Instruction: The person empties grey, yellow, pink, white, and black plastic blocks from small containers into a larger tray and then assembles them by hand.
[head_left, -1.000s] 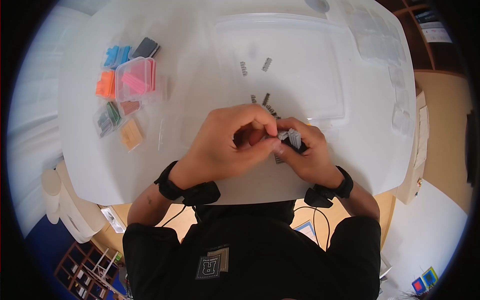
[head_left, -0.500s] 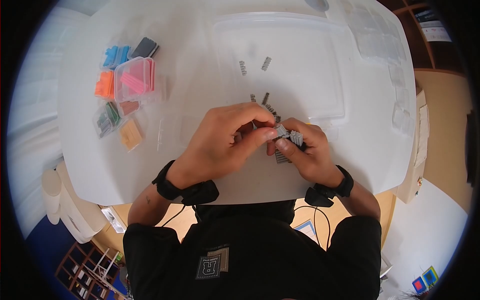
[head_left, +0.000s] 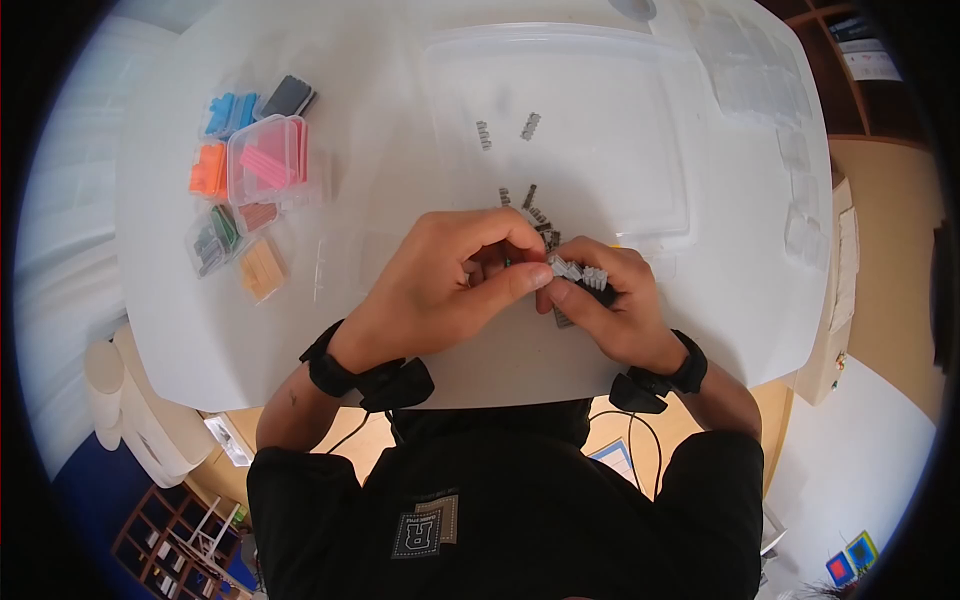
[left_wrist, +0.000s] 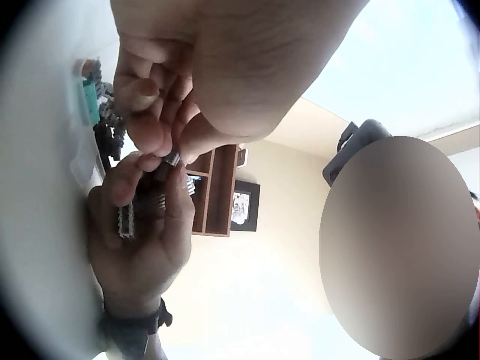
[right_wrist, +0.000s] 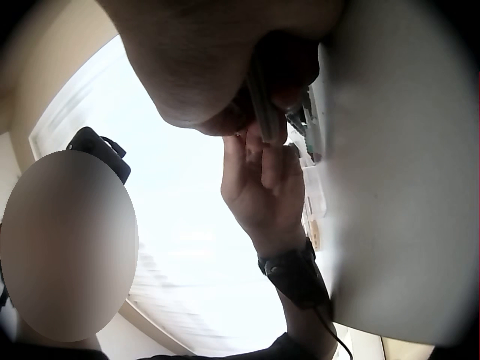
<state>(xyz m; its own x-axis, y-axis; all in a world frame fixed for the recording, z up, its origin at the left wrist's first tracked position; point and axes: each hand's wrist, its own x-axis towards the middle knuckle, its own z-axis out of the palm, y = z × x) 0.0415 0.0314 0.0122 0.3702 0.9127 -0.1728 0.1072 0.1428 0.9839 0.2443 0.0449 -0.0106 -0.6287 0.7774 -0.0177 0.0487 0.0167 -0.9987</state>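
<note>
In the head view my left hand (head_left: 430, 285) and right hand (head_left: 625, 305) meet over the near part of the table. My right hand holds a small assembly of light grey ribbed building blocks (head_left: 594, 279) between thumb and fingers. The left thumb and index finger pinch the assembly's left end. In the left wrist view a small grey block (left_wrist: 172, 158) shows at the meeting fingertips, and a ribbed grey block (left_wrist: 126, 221) lies against the right fingers. A grey strip (right_wrist: 262, 105) shows at the right hand in the right wrist view; the curled fingers hide the rest.
Beyond the hands lie dark grey blocks (head_left: 540, 218) and two lone grey blocks, one at left (head_left: 484, 136) and one at right (head_left: 530, 126), by a clear tray (head_left: 690, 150). Clear boxes with pink (head_left: 268, 165), orange (head_left: 208, 170) and blue pieces (head_left: 232, 112) stand at left.
The grey assembly has turned in the right hand, and more of it shows between the thumbs. The left fingertips have shifted slightly left, still at its end.
</note>
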